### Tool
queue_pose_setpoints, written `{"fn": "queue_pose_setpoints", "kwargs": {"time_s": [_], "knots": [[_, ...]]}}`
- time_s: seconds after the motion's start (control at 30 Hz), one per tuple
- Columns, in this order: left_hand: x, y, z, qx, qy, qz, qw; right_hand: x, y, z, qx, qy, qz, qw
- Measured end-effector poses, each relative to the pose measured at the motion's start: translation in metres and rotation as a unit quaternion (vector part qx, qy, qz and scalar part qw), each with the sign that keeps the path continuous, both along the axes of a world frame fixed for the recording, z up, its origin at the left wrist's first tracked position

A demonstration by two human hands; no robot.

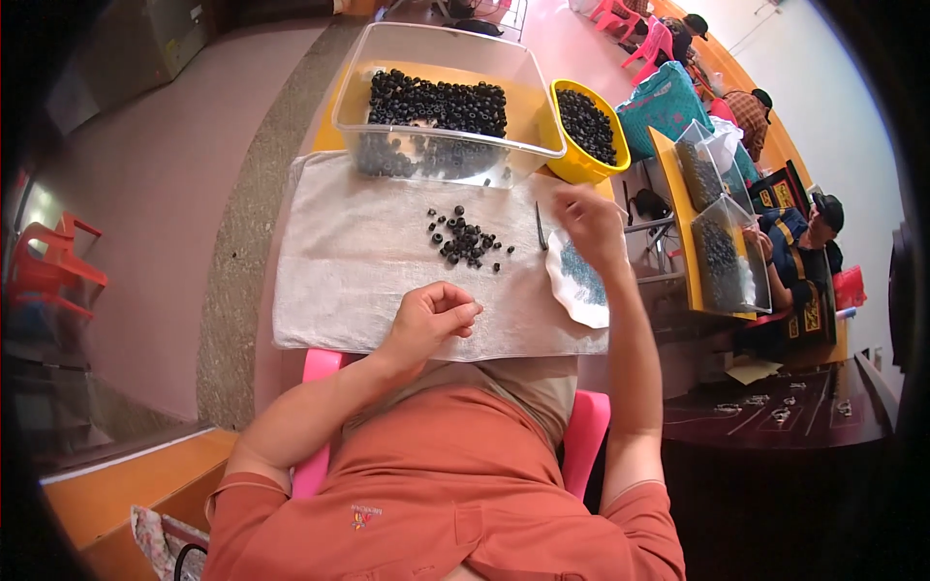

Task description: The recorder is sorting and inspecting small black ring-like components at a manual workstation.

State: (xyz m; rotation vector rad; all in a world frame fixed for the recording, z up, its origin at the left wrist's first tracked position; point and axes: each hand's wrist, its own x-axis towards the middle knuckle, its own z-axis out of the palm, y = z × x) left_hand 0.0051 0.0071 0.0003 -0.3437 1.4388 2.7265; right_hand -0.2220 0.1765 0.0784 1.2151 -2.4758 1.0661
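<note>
My left hand [438,316] is over the near part of a white cloth [339,252], its thumb and fingertips pressed together. Whatever it pinches is too small to make out. Just beyond it lies a loose pile of small black ring-like pieces [465,242]. My right hand [589,225] is raised at the cloth's right side, near a yellow tub [628,160], and motion smears its fingers. Below it a white wavy-edged sheet or dish [591,318] bears fine bluish-grey bits. A thin dark pointed tool [541,228] lies left of that.
A clear plastic bin [441,174] at the table's far end holds many black pieces, as does the yellow tub. To the right, another person [804,242] sits at a yellow table with clear bins [727,252]. A teal bag [664,107] stands beyond. Red chairs [53,257] are at left.
</note>
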Motion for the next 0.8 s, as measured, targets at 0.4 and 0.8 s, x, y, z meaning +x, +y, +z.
{"fn": "queue_pose_setpoints", "kwargs": {"time_s": [0.4,0.8], "knots": [[-0.003,0.003,-0.005,0.002,0.008,-0.003,1.0,0.065,-0.014,-0.037,0.147,-0.015,0.028,0.989],[-0.003,0.005,-0.003,0.028,0.012,0.008,1.0,0.078,-0.038,-0.037,0.191,-0.007,0.035,0.981]]}}
